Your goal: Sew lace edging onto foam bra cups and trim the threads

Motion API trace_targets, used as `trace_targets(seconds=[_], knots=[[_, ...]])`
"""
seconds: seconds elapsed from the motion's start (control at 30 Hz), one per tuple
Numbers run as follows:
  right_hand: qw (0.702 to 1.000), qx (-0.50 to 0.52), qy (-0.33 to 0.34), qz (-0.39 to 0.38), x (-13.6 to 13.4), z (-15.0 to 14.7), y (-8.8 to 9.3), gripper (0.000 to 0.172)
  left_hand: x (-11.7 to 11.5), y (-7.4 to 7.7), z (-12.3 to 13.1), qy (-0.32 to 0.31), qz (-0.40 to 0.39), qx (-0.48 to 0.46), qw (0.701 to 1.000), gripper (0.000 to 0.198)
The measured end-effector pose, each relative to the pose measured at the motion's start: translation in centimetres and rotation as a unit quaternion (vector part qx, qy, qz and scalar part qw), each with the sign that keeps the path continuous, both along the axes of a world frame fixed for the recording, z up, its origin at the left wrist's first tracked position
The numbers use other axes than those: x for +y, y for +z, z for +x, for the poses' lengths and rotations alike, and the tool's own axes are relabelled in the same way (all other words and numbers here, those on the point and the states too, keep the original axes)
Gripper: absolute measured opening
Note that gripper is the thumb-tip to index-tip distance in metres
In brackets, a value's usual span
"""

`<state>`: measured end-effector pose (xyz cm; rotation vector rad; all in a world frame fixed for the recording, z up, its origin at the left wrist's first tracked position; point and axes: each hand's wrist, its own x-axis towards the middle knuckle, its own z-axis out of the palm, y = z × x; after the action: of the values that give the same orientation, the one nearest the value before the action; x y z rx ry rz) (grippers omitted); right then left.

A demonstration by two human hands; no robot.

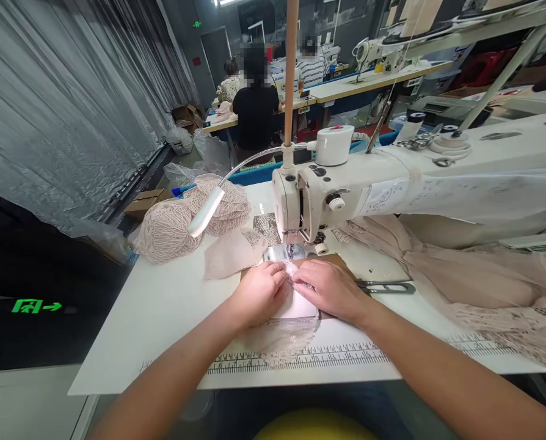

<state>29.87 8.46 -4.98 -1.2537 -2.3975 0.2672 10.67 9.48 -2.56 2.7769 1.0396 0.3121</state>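
Observation:
A small pale pink lace piece [295, 305] lies on the white table [163, 318] just in front of the needle of a white sewing machine [309, 195]. My left hand [259, 292] presses on its left side with fingers curled together, pinching the fabric edge. My right hand [330, 288] lies flat over its right side, fingers pointing toward the presser foot [291, 252]. The two hands almost touch at the fingertips.
A heap of beige lace pieces [185, 223] sits at the left under a gooseneck lamp [206, 211]. More beige fabric [474, 275] is piled at the right. Black scissors [387, 286] lie beside my right hand. A printed ruler [300, 360] runs along the table's front. People sit at tables behind.

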Motion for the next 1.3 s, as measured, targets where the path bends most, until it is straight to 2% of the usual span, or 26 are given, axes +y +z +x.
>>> trace_targets(seconds=[0.07, 0.17, 0.37, 0.6, 0.87, 1.0, 1.17, 1.3], knots=[[1.0, -0.003, -0.023, 0.002, 0.1, 0.0, 0.0, 0.014, 0.1, -0.5, 0.3, -0.003, 0.011, 0.012, 1.0, 0.024], [0.999, -0.014, -0.039, 0.0, 0.2, 0.0, -0.1, 0.02, 0.8, -0.9, 0.1, -0.004, 0.01, 0.023, 1.0, 0.027], [0.997, -0.06, -0.054, -0.008, 0.5, -0.2, 0.0, 0.021, 2.2, -0.9, -0.6, 0.001, -0.004, 0.045, 0.999, 0.051], [0.994, -0.078, -0.072, 0.016, 0.7, -0.3, -0.1, 0.018, 3.5, -1.3, -0.5, -0.042, -0.009, 0.032, 0.999, 0.055], [0.993, -0.081, -0.09, 0.006, 1.0, -0.4, -0.2, 0.018, 4.7, -1.3, -0.6, -0.062, -0.015, 0.04, 0.997, 0.059], [0.994, -0.065, -0.088, 0.013, 1.0, -0.2, -0.4, 0.02, 5.1, -0.6, -0.8, -0.079, -0.022, 0.065, 0.995, 0.056], [0.995, -0.01, -0.101, -0.002, 1.0, 0.3, -0.7, 0.026, 4.3, 1.1, -1.1, -0.091, 0.009, 0.082, 0.992, 0.04], [0.996, 0.016, -0.092, -0.01, 0.9, 0.5, -0.6, 0.029, 3.0, 0.9, -0.8, -0.1, 0.013, 0.047, 0.994, 0.033]])
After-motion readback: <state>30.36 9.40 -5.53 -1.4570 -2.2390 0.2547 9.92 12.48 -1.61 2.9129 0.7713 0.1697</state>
